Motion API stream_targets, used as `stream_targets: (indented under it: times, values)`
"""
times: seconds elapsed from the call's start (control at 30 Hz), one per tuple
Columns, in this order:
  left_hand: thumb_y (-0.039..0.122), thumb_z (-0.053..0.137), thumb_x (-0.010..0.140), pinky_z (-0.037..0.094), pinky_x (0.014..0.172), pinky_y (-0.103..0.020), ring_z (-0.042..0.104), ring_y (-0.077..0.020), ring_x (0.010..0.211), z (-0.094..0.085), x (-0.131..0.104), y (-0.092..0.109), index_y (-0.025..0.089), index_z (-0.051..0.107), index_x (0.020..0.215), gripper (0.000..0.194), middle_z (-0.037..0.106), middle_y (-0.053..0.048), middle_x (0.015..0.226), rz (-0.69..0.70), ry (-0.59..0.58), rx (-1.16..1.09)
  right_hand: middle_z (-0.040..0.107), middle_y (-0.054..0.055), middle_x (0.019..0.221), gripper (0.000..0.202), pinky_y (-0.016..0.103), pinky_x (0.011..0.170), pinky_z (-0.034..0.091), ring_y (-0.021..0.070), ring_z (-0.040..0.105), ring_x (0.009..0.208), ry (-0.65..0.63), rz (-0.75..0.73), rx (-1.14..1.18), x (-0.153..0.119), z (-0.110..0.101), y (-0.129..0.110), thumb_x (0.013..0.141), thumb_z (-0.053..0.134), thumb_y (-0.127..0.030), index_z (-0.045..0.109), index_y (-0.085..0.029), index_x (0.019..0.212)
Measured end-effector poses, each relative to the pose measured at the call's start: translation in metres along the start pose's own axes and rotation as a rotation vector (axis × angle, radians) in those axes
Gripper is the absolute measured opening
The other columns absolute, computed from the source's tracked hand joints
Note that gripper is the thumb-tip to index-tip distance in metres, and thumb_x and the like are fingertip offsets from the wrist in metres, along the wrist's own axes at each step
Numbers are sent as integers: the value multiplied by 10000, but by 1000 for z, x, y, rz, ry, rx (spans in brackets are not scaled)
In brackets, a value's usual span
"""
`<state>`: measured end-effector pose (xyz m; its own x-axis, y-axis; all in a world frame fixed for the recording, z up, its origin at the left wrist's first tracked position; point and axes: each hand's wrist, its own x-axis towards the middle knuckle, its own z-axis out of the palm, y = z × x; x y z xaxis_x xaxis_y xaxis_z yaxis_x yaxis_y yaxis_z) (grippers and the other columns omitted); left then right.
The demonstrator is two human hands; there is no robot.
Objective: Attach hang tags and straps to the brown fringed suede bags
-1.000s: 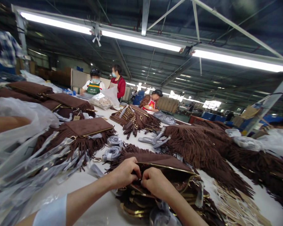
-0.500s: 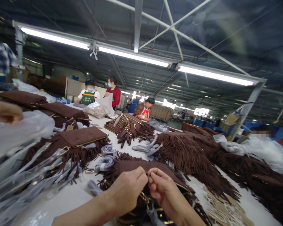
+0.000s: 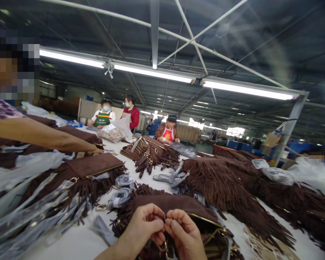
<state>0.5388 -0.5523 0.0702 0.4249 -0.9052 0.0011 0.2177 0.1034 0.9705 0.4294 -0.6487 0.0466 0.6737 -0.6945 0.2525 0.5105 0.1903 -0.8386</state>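
Observation:
A brown fringed bag (image 3: 176, 204) with a gold zipper lies at the bottom centre, its opening facing me. Over it, my left hand (image 3: 148, 224) and my right hand (image 3: 182, 231) meet fingertip to fingertip, both pinched. Between them is something small and dark that I cannot make out. Just below the fingers hangs a gold metal clasp (image 3: 166, 249). Coiled straps in clear wrap (image 3: 119, 198) rest left of the bag.
More brown fringed bags lie on the white table (image 3: 73, 236), left (image 3: 94, 164) and right (image 3: 219, 177). A co-worker's arm (image 3: 43, 133) reaches in from the left. Several people stand beyond. Pale cords (image 3: 262, 245) lie at lower right.
The co-worker's arm reaches further in from the left, and that person's head and shoulder now show. My hands have turned, with their fingers still together.

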Motion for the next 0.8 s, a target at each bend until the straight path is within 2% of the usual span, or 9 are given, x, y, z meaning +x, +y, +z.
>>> stream_targets:
  times: [0.17,0.3,0.4,0.5,0.67,0.8]
  values:
    - [380,709,596,452,492,-234,536,-112,460,1,-4,0,138,631,707,278,593,9,532,14,-13,60,709,40,753,298,284,627,563,188,647,650,58,-107,-306,-5,-7,-5,618,850,-450,772,-213,782]
    - [358,607,673,288,397,-193,392,-80,385,2,-5,-3,159,593,686,199,465,58,442,69,19,223,720,48,770,274,261,541,551,210,654,675,117,-157,-441,-10,-14,-10,642,825,-467,761,-225,754]
    - [296,565,710,289,451,-191,406,-83,483,3,-7,-5,157,580,681,143,465,53,525,158,51,304,751,68,819,289,253,528,543,223,680,707,144,-145,-445,-13,-18,-12,630,848,-390,748,-221,843]
    - [269,554,732,332,524,-198,439,-100,581,4,-9,-5,150,580,678,133,499,37,602,210,51,360,752,53,776,311,247,571,549,204,686,697,194,-180,-423,-18,-13,-11,639,845,-342,721,-218,895]
    - [251,523,767,342,544,-207,463,-111,603,6,-12,-6,151,585,702,134,527,34,623,230,63,431,751,40,739,281,243,586,565,195,690,684,198,-171,-424,-24,2,-11,626,848,-348,699,-215,822]
    - [258,518,755,329,527,-208,446,-107,584,6,-11,-7,149,571,693,136,510,36,610,224,76,418,755,43,752,287,243,590,575,193,694,687,215,-162,-404,-24,3,-12,625,849,-369,690,-210,804]
